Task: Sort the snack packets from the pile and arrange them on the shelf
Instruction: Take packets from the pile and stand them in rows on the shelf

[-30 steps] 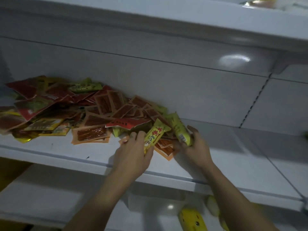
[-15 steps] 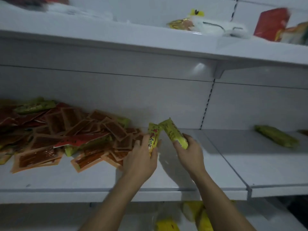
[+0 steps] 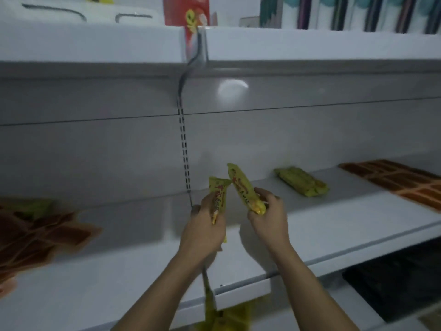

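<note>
My left hand point(image 3: 202, 232) grips a yellow snack packet point(image 3: 218, 197) with red print, held upright above the white shelf point(image 3: 334, 225). My right hand point(image 3: 269, 218) grips a second yellow packet point(image 3: 243, 187), tilted left so its top nearly meets the first. The mixed pile of orange and red packets point(image 3: 35, 235) lies blurred at the far left of the shelf. A small stack of yellow-green packets point(image 3: 300, 181) rests on the shelf to the right of my hands. Flat rows of brown-orange packets point(image 3: 401, 180) lie at the far right.
An upper shelf point(image 3: 310, 46) overhangs, carrying a red box point(image 3: 186, 10) and striped packages point(image 3: 346, 13). A slotted upright point(image 3: 185, 151) divides the back panel. Yellow packets point(image 3: 226, 316) show on the level below the shelf edge.
Both hands have lifted a yellow packet each off the pile and moved right along the shelf. The view swung right, bringing the stacked yellow-green packets and the brown rows into sight.
</note>
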`<state>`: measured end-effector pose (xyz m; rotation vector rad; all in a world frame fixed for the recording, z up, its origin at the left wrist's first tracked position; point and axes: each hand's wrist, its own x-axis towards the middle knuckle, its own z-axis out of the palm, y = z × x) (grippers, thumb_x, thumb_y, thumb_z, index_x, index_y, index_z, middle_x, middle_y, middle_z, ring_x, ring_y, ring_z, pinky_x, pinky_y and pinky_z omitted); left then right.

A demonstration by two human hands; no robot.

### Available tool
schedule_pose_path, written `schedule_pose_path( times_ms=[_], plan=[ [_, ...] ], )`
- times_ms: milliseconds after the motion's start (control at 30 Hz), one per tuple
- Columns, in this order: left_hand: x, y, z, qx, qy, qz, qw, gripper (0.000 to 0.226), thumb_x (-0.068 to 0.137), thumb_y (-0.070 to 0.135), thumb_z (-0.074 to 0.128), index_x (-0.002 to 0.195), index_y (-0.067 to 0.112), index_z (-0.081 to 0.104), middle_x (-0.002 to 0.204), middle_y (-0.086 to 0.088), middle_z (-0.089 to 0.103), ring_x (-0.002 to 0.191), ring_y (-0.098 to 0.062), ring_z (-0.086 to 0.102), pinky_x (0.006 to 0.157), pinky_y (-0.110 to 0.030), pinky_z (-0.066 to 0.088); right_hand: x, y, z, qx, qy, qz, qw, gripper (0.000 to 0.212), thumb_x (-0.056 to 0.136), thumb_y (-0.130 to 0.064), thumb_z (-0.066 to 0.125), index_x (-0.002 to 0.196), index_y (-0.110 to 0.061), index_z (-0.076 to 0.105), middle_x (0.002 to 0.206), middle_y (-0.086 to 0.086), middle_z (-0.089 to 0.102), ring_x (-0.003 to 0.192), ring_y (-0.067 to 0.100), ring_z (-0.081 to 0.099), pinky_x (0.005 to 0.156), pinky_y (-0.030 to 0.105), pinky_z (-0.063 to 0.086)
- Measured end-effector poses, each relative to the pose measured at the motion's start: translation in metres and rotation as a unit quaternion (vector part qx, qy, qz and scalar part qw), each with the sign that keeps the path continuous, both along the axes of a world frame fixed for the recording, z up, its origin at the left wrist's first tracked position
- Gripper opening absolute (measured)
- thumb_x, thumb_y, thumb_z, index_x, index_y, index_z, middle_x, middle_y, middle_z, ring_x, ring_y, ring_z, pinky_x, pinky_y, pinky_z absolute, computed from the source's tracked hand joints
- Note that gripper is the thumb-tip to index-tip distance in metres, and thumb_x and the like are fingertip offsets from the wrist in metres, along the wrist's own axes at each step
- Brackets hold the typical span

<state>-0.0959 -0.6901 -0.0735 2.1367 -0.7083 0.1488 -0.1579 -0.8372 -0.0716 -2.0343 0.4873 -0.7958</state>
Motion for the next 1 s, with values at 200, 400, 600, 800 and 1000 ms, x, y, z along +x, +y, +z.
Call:
schedule_pose_path(
  times_ms=[200, 400, 600, 800, 1000],
  plan=[
    [-0.005, -0.095, -0.001, -0.028, 0.059, -0.001, 0.998, 0.04, 0.098, 0.03, 0.047, 0.137, 0.032, 0.04, 0.097, -0.016, 0.055, 0.065, -0.026, 0.065, 0.042, -0.022, 0.052, -0.012, -0.089, 0.015, -0.162, 0.051, -0.003, 0.986, 0.064, 0.081, 0.008, 0.051, 0.141, -0.017, 0.049, 0.132, 0.015, 0.045, 0.115, 0.032, 0.048, 0.084, 0.025, 0.037],
    [-0.003, -0.139, -0.011, 0.064, 0.055, 0.052, 0.995, 0.043, 0.093, 0.04, 0.055, 0.129, 0.019, 0.045, 0.104, -0.01, 0.064, 0.089, -0.03, 0.063, 0.069, -0.034, 0.053, 0.0, -0.116, -0.006, -0.299, 0.207, 0.031, 0.931, 0.067, 0.086, -0.034, 0.041, 0.149, -0.013, 0.033, 0.135, 0.021, 0.043, 0.119, 0.039, 0.042, 0.098, 0.04, 0.037],
    [-0.007, -0.152, -0.022, 0.086, 0.016, 0.109, 0.99, 0.058, 0.075, 0.061, 0.044, 0.11, 0.018, 0.057, 0.091, -0.005, 0.068, 0.089, -0.03, 0.061, 0.078, -0.039, 0.051, -0.001, -0.132, -0.027, -0.245, 0.144, 0.053, 0.957, 0.059, 0.086, -0.019, 0.057, 0.142, -0.013, 0.041, 0.131, 0.013, 0.048, 0.114, 0.033, 0.049, 0.084, 0.036, 0.047],
    [-0.011, -0.153, -0.03, 0.035, 0.027, 0.11, 0.993, 0.067, 0.075, 0.071, 0.037, 0.113, 0.021, 0.06, 0.09, -0.002, 0.068, 0.085, -0.025, 0.062, 0.078, -0.039, 0.052, -0.009, -0.135, -0.03, -0.233, 0.077, 0.1, 0.964, 0.03, 0.079, -0.045, 0.055, 0.1, -0.025, 0.062, 0.098, -0.001, 0.059, 0.086, 0.023, 0.057, 0.07, 0.034, 0.05],
    [-0.015, -0.144, -0.029, -0.015, 0.0, 0.136, 0.991, 0.046, 0.09, 0.046, 0.051, 0.114, 0.01, 0.067, 0.093, -0.011, 0.069, 0.091, -0.03, 0.059, 0.079, -0.038, 0.048, -0.015, -0.142, -0.028, -0.102, 0.093, 0.189, 0.972, 0.054, 0.082, -0.023, 0.057, 0.135, -0.031, 0.054, 0.119, -0.005, 0.055, 0.098, 0.016, 0.056, 0.078, 0.027, 0.045]
  ],
)
